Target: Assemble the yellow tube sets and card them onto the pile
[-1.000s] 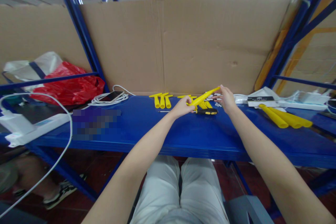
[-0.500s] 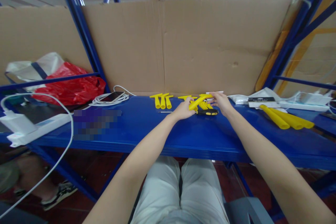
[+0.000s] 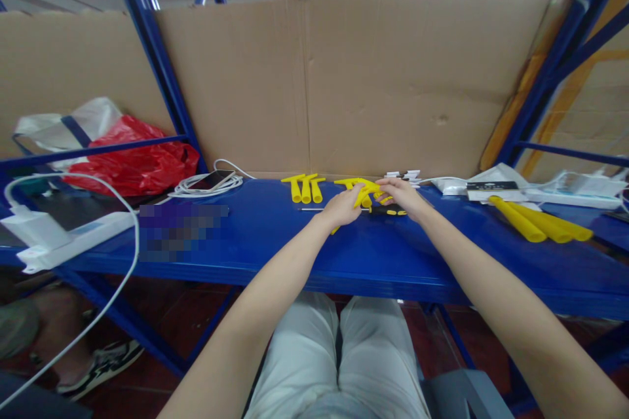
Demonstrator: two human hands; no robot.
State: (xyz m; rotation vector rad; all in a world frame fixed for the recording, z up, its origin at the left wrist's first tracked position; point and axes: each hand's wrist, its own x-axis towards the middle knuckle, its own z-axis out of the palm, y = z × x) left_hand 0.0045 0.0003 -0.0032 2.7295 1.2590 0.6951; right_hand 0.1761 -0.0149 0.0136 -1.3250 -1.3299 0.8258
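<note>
My left hand (image 3: 341, 207) is closed round a yellow plastic tube-handled part (image 3: 366, 192), whose yellow end also shows below the palm. At the part's far end, the fingers of my right hand (image 3: 400, 196) pinch yellow plastic; whether it is a separate piece I cannot tell. Just beneath both hands lies a screwdriver (image 3: 388, 210) with a black and yellow handle, its thin shaft pointing left. Behind my left hand is a yellow T-shaped piece (image 3: 346, 182). Further left, several similar yellow T-shaped parts (image 3: 305, 190) lie side by side. White and black small pieces (image 3: 403, 176) sit behind my right hand.
Yellow tapered tubes (image 3: 540, 222) lie right on the blue table (image 3: 275, 242), before a white box (image 3: 496, 191) and power strip (image 3: 574, 196). Left are a phone (image 3: 211, 180), coiled cable, another power strip (image 3: 98, 229) and red bag (image 3: 137, 157). Cardboard (image 3: 383, 85) stands behind.
The yellow part has been tilted, its tube end now below my left hand. My right hand has moved slightly left and down, closer to the left, uncovering the white and black pieces.
</note>
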